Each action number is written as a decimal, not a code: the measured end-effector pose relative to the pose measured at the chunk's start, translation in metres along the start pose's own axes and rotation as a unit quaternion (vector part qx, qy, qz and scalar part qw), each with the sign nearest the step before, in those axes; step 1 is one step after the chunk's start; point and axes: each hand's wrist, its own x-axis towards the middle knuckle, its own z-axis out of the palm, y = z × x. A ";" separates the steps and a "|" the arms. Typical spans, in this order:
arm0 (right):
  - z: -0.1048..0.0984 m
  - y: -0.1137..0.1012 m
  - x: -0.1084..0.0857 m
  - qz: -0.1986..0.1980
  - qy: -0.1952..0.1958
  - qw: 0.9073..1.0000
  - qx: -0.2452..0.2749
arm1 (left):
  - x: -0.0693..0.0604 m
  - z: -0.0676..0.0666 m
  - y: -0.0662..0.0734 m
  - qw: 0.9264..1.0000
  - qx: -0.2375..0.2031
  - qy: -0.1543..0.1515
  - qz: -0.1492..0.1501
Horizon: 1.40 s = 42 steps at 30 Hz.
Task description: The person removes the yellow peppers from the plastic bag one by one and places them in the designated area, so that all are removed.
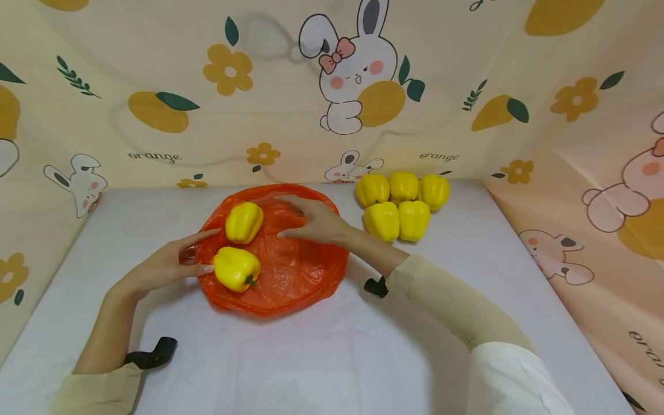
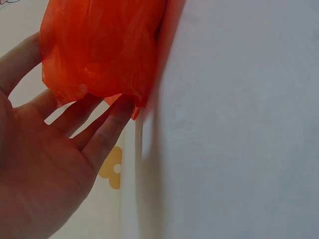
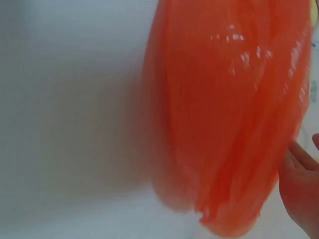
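A red plastic bag [image 1: 290, 276] lies spread wide on the table, its rim forming a rough circle. Inside its left half are two yellow bell peppers: an upper one [image 1: 244, 222], and a lower one [image 1: 236, 269] whose green stem faces the front right. My left hand [image 1: 163, 262] touches the bag's left edge with fingers spread; the left wrist view shows them extended against the red plastic [image 2: 102, 47]. Over the bag's right half reaches my right hand [image 1: 316, 222], thumb and fingers apart, nothing between them. The right wrist view shows this hand [image 3: 301, 191] partly, beside the bag.
Several more yellow bell peppers [image 1: 383, 221] stand grouped on the white table [image 1: 321, 357], right of the bag. A printed cloth [image 1: 290, 115] with rabbits and flowers hangs behind and along the sides. Black devices [image 1: 155, 354] sit at both wrists.
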 end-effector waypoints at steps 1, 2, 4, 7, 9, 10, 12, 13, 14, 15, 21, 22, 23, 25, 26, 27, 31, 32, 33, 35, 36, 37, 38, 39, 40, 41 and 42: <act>0.003 -0.001 0.002 0.004 -0.003 1.000 -0.001 | 0.000 0.000 0.000 1.000 0.002 0.001 -0.001; 0.005 -0.002 0.004 0.009 -0.006 1.000 0.000 | 0.000 0.000 0.001 1.000 0.003 0.002 -0.001; 0.010 -0.003 0.008 0.012 -0.007 1.000 0.001 | 0.000 0.000 0.001 1.000 0.006 0.003 -0.001; 0.016 -0.005 0.013 0.027 -0.003 1.000 0.003 | 0.000 0.000 0.001 1.000 0.007 0.004 0.000; 0.019 -0.007 0.015 0.038 0.005 0.999 0.003 | 0.001 0.000 0.001 1.000 0.006 0.003 0.001; 0.021 -0.008 0.017 0.043 0.010 0.999 0.005 | 0.001 0.000 0.001 1.000 0.006 0.002 0.000; 0.025 -0.011 0.020 0.054 0.020 0.998 0.008 | 0.002 0.000 0.001 1.000 0.004 0.000 0.000; 0.027 -0.012 0.021 0.058 0.025 0.998 0.009 | 0.002 0.000 0.001 1.000 0.004 -0.001 0.000; 0.029 -0.013 0.023 0.063 0.030 0.997 0.010 | 0.002 0.000 0.001 1.000 0.005 -0.002 -0.002; 0.031 -0.014 0.024 0.070 0.034 0.997 0.014 | 0.002 -0.001 0.001 1.000 0.004 -0.002 -0.003; 0.045 -0.021 0.035 0.119 0.047 0.991 0.031 | 0.003 -0.001 0.001 1.000 0.004 -0.003 -0.001; 0.047 -0.021 0.037 0.127 0.048 0.990 0.033 | 0.003 -0.001 0.001 1.000 0.004 -0.003 0.000; 0.050 -0.022 0.039 0.134 0.048 0.989 0.035 | 0.003 -0.001 0.000 1.000 0.004 -0.002 0.000; 0.055 -0.024 0.042 0.148 0.049 0.987 0.036 | 0.003 0.000 -0.001 1.000 0.001 -0.002 0.003; 0.057 -0.025 0.044 0.155 0.051 0.986 0.035 | 0.002 0.000 -0.001 1.000 -0.001 -0.002 0.004; 0.059 -0.026 0.046 0.160 0.053 0.985 0.034 | 0.002 0.001 -0.002 1.000 -0.001 -0.002 0.004; 0.067 -0.030 0.051 0.180 0.059 0.981 0.036 | 0.001 0.001 -0.004 1.000 -0.002 -0.002 0.010; 0.068 -0.030 0.052 0.184 0.060 0.980 0.036 | 0.001 0.001 -0.004 1.000 -0.002 -0.002 0.010; 0.069 -0.031 0.053 0.187 0.061 0.980 0.035 | 0.001 0.001 -0.005 1.000 -0.002 -0.002 0.009; 0.071 -0.031 0.054 0.193 0.062 0.979 0.031 | 0.001 0.001 -0.004 1.000 -0.003 -0.003 0.008; 0.071 -0.031 0.054 0.193 0.063 0.979 0.028 | 0.001 0.000 -0.004 1.000 -0.004 -0.003 0.006; 0.071 -0.031 0.055 0.192 0.065 0.979 0.022 | 0.001 0.000 -0.003 1.000 -0.004 -0.003 0.003; 0.071 -0.031 0.055 0.191 0.067 0.979 0.021 | 0.001 0.000 -0.003 1.000 -0.005 -0.004 0.001; 0.071 -0.031 0.055 0.190 0.068 0.979 0.022 | 0.001 0.000 -0.003 1.000 -0.006 -0.004 0.000; 0.071 -0.031 0.055 0.187 0.069 0.980 0.022 | 0.001 0.000 -0.002 1.000 -0.006 -0.004 -0.001; 0.071 -0.031 0.054 0.186 0.069 0.980 0.024 | 0.001 0.000 -0.002 1.000 -0.007 -0.003 -0.001; 0.070 -0.031 0.053 0.184 0.070 0.980 0.027 | 0.000 0.000 -0.002 1.000 -0.007 -0.002 -0.002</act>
